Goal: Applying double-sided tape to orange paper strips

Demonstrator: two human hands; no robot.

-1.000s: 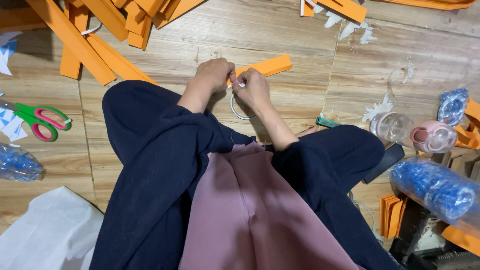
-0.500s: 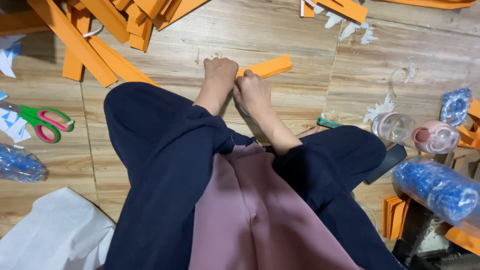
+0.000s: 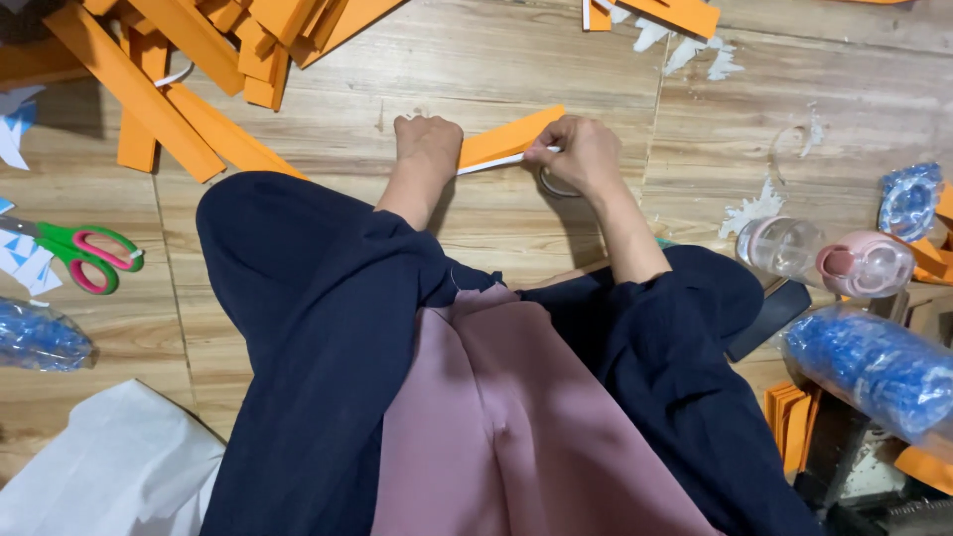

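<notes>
An orange strip [image 3: 508,138] lies flat on the wooden floor [image 3: 596,60], near the middle of its far half, just beyond the person's knees. The left hand [image 3: 427,142] is fisted on the strip's near-left end, pressing it down. The right hand [image 3: 581,154] pinches a thin white band [image 3: 491,163] that runs along the strip's lower edge, apparently tape or its backing; a tape ring [image 3: 552,185] sits partly under that hand. The hands are apart, one at each end of the strip.

As a judgement, the band looks only partly along this strip, and many other strips [image 3: 189,60] heaped toward the far-left corner seem not yet handled.

Scissors [image 3: 84,254] lie at the left edge, a clear bottle [image 3: 829,256] and a blue-filled bag [image 3: 874,367] at the right edge. Whether the band is going on or coming off cannot be told; the fingertips are hidden.
</notes>
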